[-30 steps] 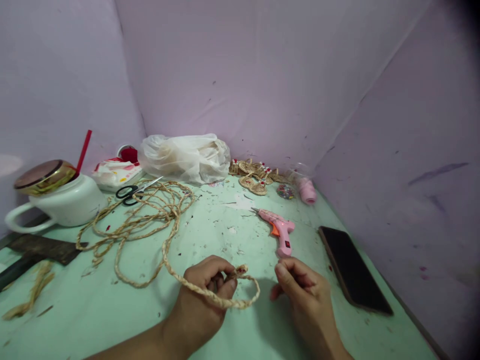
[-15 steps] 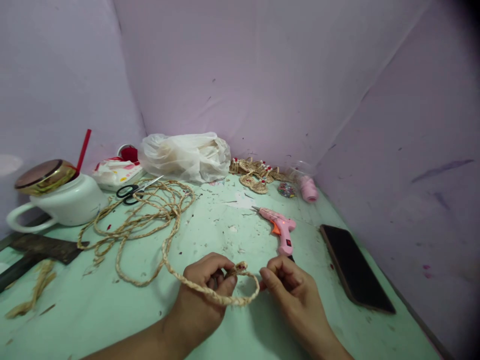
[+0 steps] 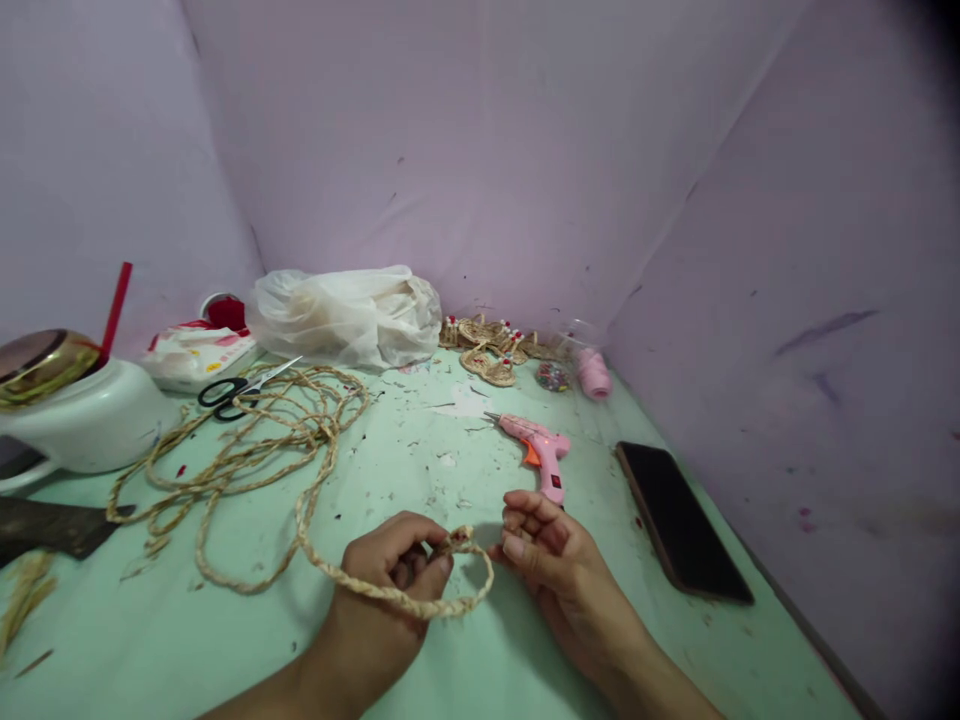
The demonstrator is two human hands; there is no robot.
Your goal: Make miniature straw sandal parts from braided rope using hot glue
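A long braided jute rope (image 3: 247, 450) lies in loose coils on the mint-green table (image 3: 187, 640). Its near end is bent into a small loop (image 3: 457, 600). My left hand (image 3: 382, 590) is closed, pinching the rope end where the loop crosses itself. My right hand (image 3: 547, 560) sits just right of the loop, fingers curled, its fingertips touching the loop's right side. A pink glue gun (image 3: 536, 450) lies just beyond my right hand.
Black-handled scissors (image 3: 240, 385) rest on the coils. A white pot with gold lid (image 3: 67, 410) stands far left, a plastic bag (image 3: 345, 315) at the back. Small woven jute pieces (image 3: 491, 350) and a pink spool (image 3: 594, 373) sit by the corner. A dark phone (image 3: 679, 520) lies right.
My right hand has moved left from beside the glue gun to the loop and now touches it. My left hand kept its pinch. The camera view has shifted a little.
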